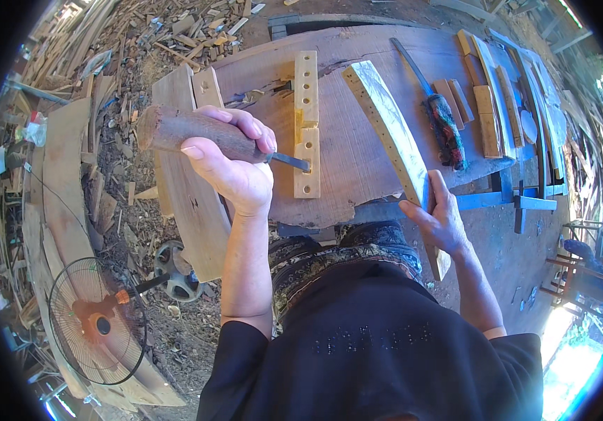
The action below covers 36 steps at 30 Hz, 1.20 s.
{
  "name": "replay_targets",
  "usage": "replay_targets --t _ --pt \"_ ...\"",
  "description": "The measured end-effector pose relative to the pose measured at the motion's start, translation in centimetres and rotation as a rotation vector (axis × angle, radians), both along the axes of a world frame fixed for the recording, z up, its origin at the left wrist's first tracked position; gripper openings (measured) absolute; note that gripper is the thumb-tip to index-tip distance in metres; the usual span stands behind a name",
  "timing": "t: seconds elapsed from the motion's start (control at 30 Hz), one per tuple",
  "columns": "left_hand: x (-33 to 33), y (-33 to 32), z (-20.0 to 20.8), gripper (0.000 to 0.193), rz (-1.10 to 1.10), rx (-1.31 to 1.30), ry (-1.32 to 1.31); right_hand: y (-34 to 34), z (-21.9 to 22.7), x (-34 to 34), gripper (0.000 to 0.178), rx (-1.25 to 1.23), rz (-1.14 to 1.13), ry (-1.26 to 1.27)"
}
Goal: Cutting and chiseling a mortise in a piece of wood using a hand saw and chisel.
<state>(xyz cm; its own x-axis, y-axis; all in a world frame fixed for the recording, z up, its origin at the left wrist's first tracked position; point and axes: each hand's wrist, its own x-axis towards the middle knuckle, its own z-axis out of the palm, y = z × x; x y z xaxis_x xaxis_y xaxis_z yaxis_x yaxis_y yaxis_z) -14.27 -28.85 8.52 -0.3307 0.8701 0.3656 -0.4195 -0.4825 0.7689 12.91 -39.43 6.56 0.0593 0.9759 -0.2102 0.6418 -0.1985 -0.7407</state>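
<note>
My left hand (pixel 242 154) is wrapped round the thick brown wooden handle of a chisel (pixel 196 133). Its narrow metal blade points right, and the tip meets a pale wooden strip (pixel 307 98) with a row of round holes, lying on the workbench (pixel 343 175). In my right hand (pixel 444 216) is a long wooden bar (pixel 389 130), gripped toward its near end. The bar slants up and away over the bench's front edge, with small dark marks along its left face.
A long-bladed tool (pixel 446 133) with a cloth-wrapped handle lies right of the bar. Wooden blocks (pixel 487 119) and strips line the bench's right side. Planks (pixel 185 182) stand at the left, near a fan (pixel 101 326). Scrap wood (pixel 196 31) covers the ground beyond.
</note>
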Motion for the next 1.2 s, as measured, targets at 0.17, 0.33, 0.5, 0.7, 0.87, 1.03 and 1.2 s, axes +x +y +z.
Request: replay_targets --t 0.17,0.33,0.5,0.7,0.87,1.03,1.2 --pt "0.2 0.1 -0.1 0.067 -0.009 -0.003 0.003 0.0 0.1 -0.1 0.057 -0.042 -0.005 0.021" --pt "0.4 0.2 -0.1 0.068 -0.007 -0.016 -0.003 -0.1 -0.7 0.2 0.055 0.002 0.001 0.013" --pt "0.7 0.3 0.0 0.068 0.022 -0.014 0.042 0.1 -0.6 0.1 0.054 -0.007 0.002 0.038" --pt "1.6 0.2 0.4 0.022 0.112 0.028 0.084 0.9 0.2 -0.5 0.053 0.128 0.076 -0.004" --pt "2.4 0.7 1.0 0.020 0.145 -0.092 0.073 6.2 7.0 -1.5 0.049 0.617 0.236 -0.066" --pt "2.5 0.1 1.3 0.020 0.097 -0.124 0.104 7.6 18.2 -5.8 0.063 0.745 0.295 0.245" --pt "3.1 0.1 2.0 0.019 0.099 -0.117 0.096 7.9 19.5 -6.2 0.059 0.680 0.806 -0.303"
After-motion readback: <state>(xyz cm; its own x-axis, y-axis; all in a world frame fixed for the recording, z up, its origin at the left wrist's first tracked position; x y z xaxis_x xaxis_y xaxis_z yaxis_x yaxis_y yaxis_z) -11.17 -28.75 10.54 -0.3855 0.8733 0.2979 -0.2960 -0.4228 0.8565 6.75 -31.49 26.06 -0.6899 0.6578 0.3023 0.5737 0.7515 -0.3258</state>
